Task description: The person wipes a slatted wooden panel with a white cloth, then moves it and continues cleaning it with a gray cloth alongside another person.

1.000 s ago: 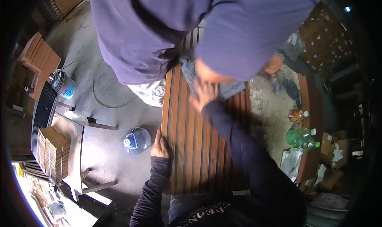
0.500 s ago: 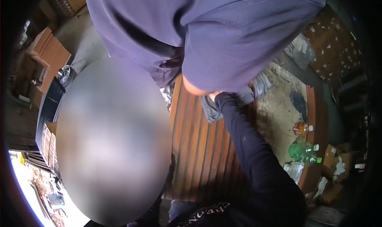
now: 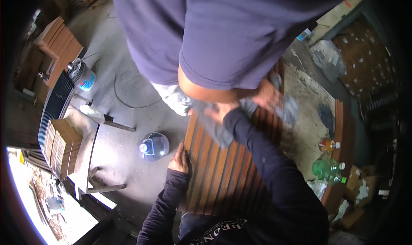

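Observation:
A slatted brown wooden panel lies in front of me. My left hand grips its left edge, fingers curled against the side. Toward the panel's far end, my right hand is closed on a grey cloth pressed onto the slats; both are smeared by motion. A co-worker in a purple-grey shirt leans in from the far side. That person's hand is beside another grey cloth, also blurred, at the panel's right. The co-worker's shirt and arm hide the panel's far end.
A large clear water jug stands on the floor at the left. Beyond it are a low table with stacked brown pieces and a bucket. Green bottles and an orange-filled bottle line the worn surface at right.
The blurred patch that covered the left side is gone, showing my left hand and the jug. My right hand has shifted left and nearer with the cloth. The co-worker's hand has come into sight.

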